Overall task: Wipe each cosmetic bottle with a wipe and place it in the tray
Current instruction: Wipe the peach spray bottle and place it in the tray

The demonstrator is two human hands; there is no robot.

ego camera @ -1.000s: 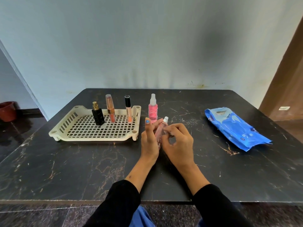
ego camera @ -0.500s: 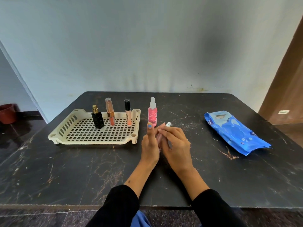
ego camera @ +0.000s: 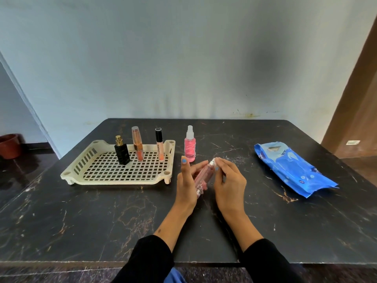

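Head view. Your left hand (ego camera: 186, 183) cradles a slim pink cosmetic bottle (ego camera: 204, 176) at the centre of the black marble-patterned table (ego camera: 102, 221); its fingers curl round the far side of the barrel while the thumb stands straight up, clear of the bottle. The bottle lies tilted, its silver-and-white cap end toward 1 o'clock and its base toward 7 o'clock, lifted off the table surface. Your right hand (ego camera: 229, 180) sits just beside it at 3 o'clock, fingers bent, with the fingertips (ego camera: 218, 161) pinched at the cap end; a small patch of white shows there, and you cannot tell whether it is a wipe or the cap itself.

At 10 o'clock from your hands rests the cream slotted tray (ego camera: 81, 168). Three items stand upright along its far edge: a black perfume bottle with a gold cap (ego camera: 121, 153), a peach lipstick tube (ego camera: 137, 145) beside it, and a lip gloss tube with a black cap (ego camera: 159, 145) nearest the tray's right wall.

At 12 o'clock from your hands, just outside the tray's right corner, a pink spray bottle with a clear cap (ego camera: 190, 145) stands upright on the table. At 3 o'clock, well apart from your hands, lies a blue pack of wipes (ego camera: 293, 168), flat on the table.
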